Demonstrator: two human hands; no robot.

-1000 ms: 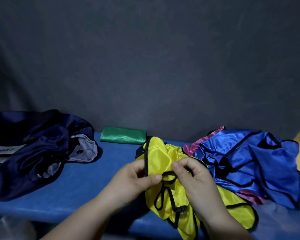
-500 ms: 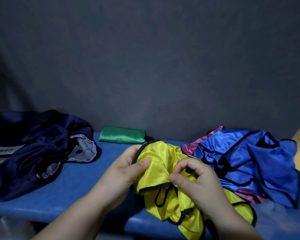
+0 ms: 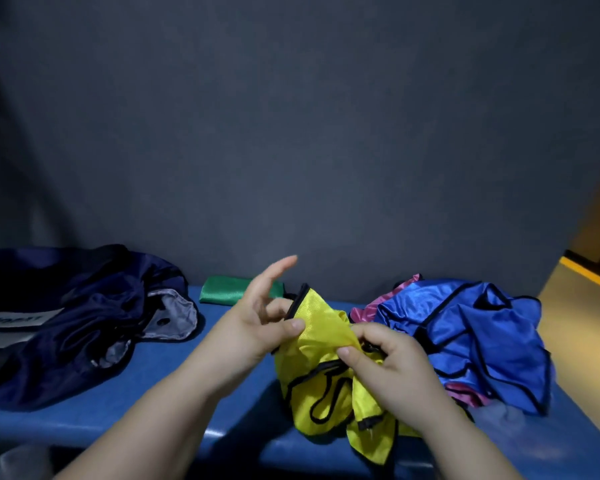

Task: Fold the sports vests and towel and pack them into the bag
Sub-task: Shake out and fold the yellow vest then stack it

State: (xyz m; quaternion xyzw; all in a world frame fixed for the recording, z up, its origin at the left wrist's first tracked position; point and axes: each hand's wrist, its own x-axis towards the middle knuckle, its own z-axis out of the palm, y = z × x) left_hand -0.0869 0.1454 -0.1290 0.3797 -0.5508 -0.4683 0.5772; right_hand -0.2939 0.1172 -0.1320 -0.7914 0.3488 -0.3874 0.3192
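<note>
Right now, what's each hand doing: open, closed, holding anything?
Left hand: pinches the yellow vest between thumb and fingers, index finger raised.
Right hand: grips the same yellow vest, fingers curled.

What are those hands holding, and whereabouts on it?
The yellow vest. The left hand pinches its upper part beside the black trim; the right hand pinches a bunched fold of fabric near its middle.

free: bare bench (image 3: pixel 163 355) between bag (image 3: pixel 66 327) and yellow vest (image 3: pixel 312 375) | blocked right: blue vest pile (image 3: pixel 471 337)
</note>
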